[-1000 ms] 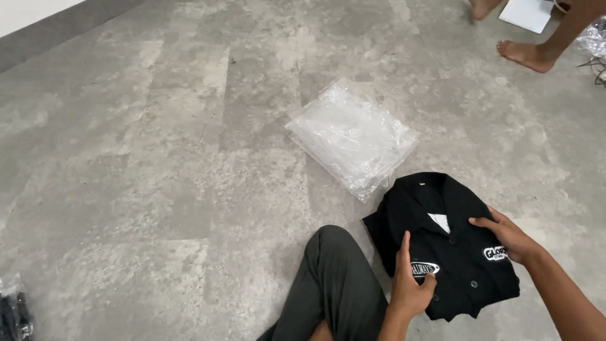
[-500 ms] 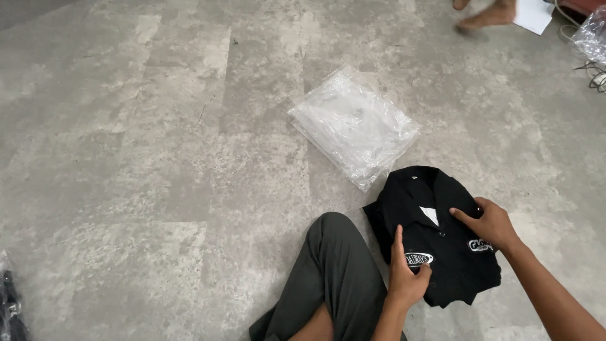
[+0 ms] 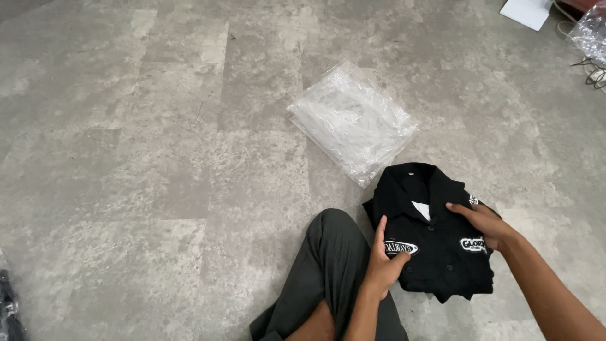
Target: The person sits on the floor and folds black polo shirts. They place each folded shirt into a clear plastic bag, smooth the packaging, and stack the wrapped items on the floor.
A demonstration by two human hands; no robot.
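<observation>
A folded black shirt [image 3: 435,243] with white chest patches and a collar lies on the grey floor beside my bent knee. My left hand [image 3: 384,260] grips its left edge, thumb on top near one patch. My right hand [image 3: 483,222] holds the right side, fingers laid over the fabric near the collar. Just beyond the shirt lies a stack of clear plastic bags [image 3: 352,120], flat on the floor, apart from both hands.
My knee in dark grey trousers [image 3: 328,265] rests left of the shirt. A white sheet [image 3: 525,11] lies at the far right top, with crumpled clear plastic [image 3: 592,31] and cables beside it. A dark object [image 3: 7,309] sits at the lower left edge.
The view has shifted; another person's bare feet at the top right have left the frame. My right hand moved inward over the shirt toward the collar. The left hand stays on the left edge.
</observation>
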